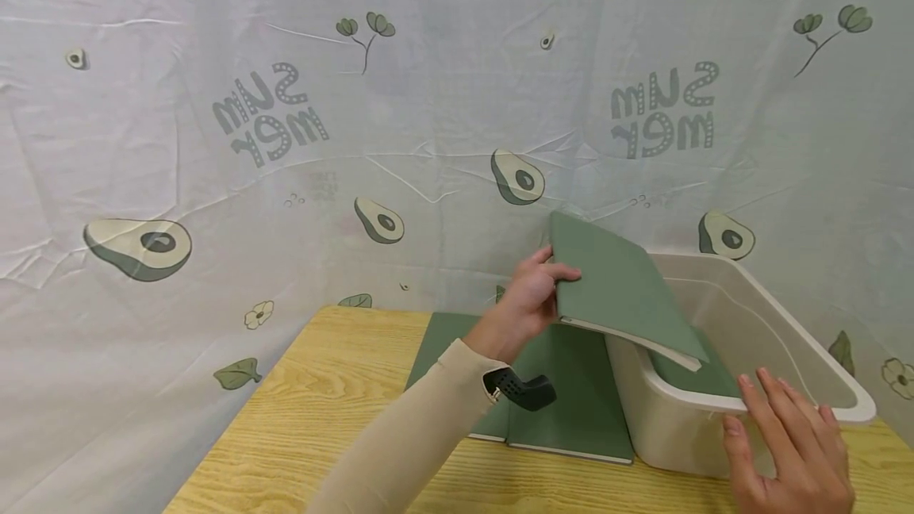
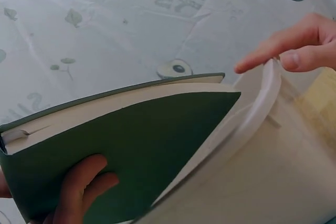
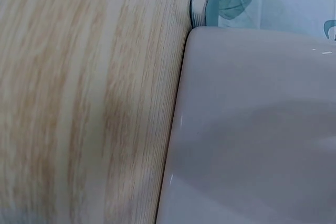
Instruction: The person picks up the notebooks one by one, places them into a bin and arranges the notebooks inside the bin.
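Observation:
My left hand [image 1: 524, 292] grips a green hardcover notebook [image 1: 614, 284] by its spine side, thumb on the upper cover. In the left wrist view, fingers [image 2: 84, 182] lie against the underside of the notebook [image 2: 131, 129], and its page edges and a ribbon end show. The notebook tilts down to the right over the left rim of a white plastic bin [image 1: 678, 431]. Another green notebook [image 1: 696, 379] lies inside the bin, partly covered by the held one. Fingers fairly straight, my right hand [image 1: 796, 450] rests at the bin's front rim.
On the wooden table [image 1: 343, 387], green notebooks [image 1: 571, 403] lie flat side by side, left of the bin and close against it. A pale printed curtain [image 1: 443, 101] hangs behind the table. The right wrist view shows the bin's outer wall [image 3: 252, 129] beside the wood.

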A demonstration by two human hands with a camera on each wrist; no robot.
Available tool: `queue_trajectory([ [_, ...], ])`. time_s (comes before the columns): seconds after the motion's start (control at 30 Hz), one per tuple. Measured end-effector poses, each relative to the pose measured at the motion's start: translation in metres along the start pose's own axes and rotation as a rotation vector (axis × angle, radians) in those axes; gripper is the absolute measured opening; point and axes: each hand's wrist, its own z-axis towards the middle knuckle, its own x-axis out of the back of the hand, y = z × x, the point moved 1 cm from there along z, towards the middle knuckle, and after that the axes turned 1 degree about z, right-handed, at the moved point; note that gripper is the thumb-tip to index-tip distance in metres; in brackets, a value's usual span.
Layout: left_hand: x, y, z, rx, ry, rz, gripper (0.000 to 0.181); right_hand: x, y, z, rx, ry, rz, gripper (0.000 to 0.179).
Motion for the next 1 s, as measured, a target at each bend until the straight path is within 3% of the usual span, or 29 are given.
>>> queue_trajectory([
  [0.23,-0.008,-0.012,0.004,0.02,0.027,0.003,0.081,0.002,-0.001,0.002,-0.016,-0.025,-0.01,0.048],
  [0.43,-0.018,-0.021,0.007,0.014,0.022,0.019,0.074,0.006,-0.008,0.006,-0.051,-0.068,-0.038,0.05],
  [0.6,-0.028,-0.03,0.009,0.025,0.025,0.018,0.07,0.004,-0.01,0.01,-0.037,-0.042,-0.018,0.05],
  [0.73,-0.035,-0.04,0.013,0.038,0.049,0.042,0.064,0.001,-0.009,0.012,-0.003,-0.002,0.018,0.048],
  [0.93,-0.043,-0.05,0.016,0.048,0.096,0.058,0.065,0.005,-0.008,0.01,-0.036,-0.064,-0.012,0.05],
  [1.0,-0.045,-0.05,0.016,0.048,0.109,0.061,0.064,0.004,-0.006,0.009,-0.033,-0.05,0.001,0.048],
])
